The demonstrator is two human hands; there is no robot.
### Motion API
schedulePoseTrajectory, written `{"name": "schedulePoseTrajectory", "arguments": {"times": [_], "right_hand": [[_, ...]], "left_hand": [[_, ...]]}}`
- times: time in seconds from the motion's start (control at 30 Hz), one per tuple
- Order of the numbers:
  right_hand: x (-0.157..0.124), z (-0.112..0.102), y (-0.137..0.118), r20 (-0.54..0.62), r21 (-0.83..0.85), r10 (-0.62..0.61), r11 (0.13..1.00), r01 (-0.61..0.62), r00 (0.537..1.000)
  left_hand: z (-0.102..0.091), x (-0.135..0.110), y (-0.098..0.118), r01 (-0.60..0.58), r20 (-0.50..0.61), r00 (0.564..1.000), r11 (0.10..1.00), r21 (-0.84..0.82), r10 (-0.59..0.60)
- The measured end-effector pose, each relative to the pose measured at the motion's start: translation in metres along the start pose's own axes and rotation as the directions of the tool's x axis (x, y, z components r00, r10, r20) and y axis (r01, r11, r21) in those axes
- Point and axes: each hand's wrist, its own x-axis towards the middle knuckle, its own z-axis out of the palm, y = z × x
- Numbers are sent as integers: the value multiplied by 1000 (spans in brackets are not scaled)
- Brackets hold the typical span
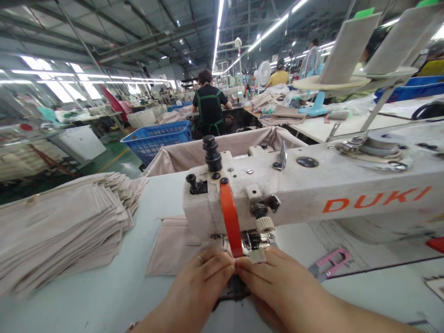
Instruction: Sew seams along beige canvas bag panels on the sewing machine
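Observation:
My left hand (204,280) and my right hand (268,277) meet at the needle area of a white sewing machine (291,185). Their fingers are bent and pressed together, with the thumbs and forefingers almost touching below an orange guard strip (231,217). What they pinch is hidden behind the fingers. A beige fabric piece (169,249) lies flat under the machine head, running in behind my left hand. Pink-handled thread snips (331,264) rest on the table right of my right hand.
A thick stack of beige fabric pieces (69,222) covers the table's left side. Behind the machine are a cloth-lined bin (187,152) and a blue basket (157,138). Large thread cones (350,48) stand at the right. A person in black (209,104) works ahead.

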Motion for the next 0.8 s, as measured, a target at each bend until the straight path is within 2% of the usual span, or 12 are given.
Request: {"name": "schedulePoseTrajectory", "arguments": {"times": [0.07, 0.13, 0.27, 0.57, 0.8], "right_hand": [[1, 3, 1, -9, 4, 15, 1000, -15, 1000], [3, 6, 1, -26, 6, 52, 999, -51, 998], [7, 12, 1, -25, -9, 132, 991, -132, 991], [12, 5, -1, -25, -9, 140, 990, -140, 990], [10, 9, -1, -28, 1, 151, 988, -151, 988]], "left_hand": [[-2, 3, -3, -36, 30, 999, 997, -64, 38], [-1, 6, -8, -18, 50, 998, 995, -93, 22], [2, 13, -18, -5, 50, 999, 1000, -18, 6], [10, 18, -37, 120, 54, 991, 993, 0, -120], [11, 14, -42, 168, 140, 975, 984, 59, -175]]}}
